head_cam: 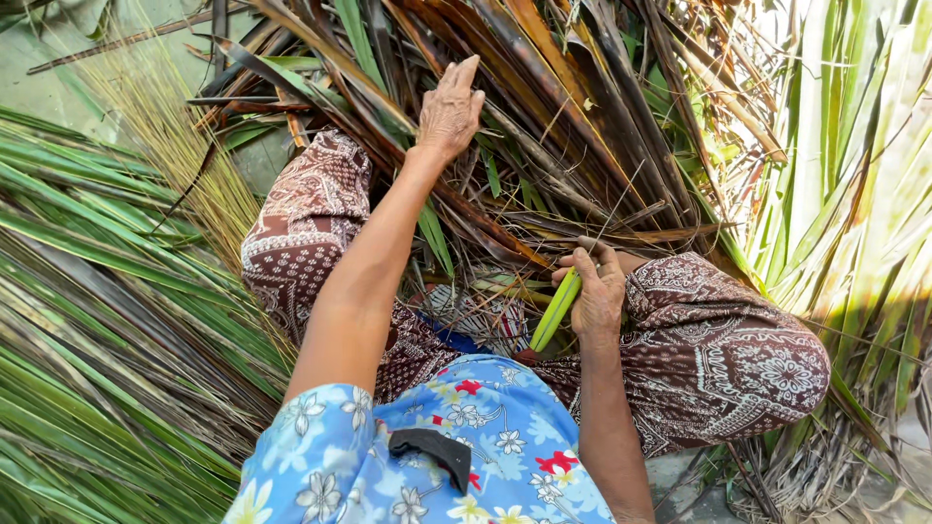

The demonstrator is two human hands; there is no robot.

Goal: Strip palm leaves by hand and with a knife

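The left hand (450, 109) reaches forward, fingers loosely open, into the brown dry fronds (544, 116); the right hand (594, 291) grips a green leaf strip (555, 311) over the lap. A pale stripped-rib heap (165, 126) lies left; many green fronds (97, 291) remain

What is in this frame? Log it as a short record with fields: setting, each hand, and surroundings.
setting: person seated among palm fronds, seen from above
left hand: stretched forward, fingers open, resting on the pile of dry brown leaves
right hand: closed around a green leaf strip near the lap
clothing: blue floral top, brown patterned trousers
left side: green fronds laid flat, bundle of thin pale midribs
right side: more green fronds, sunlit
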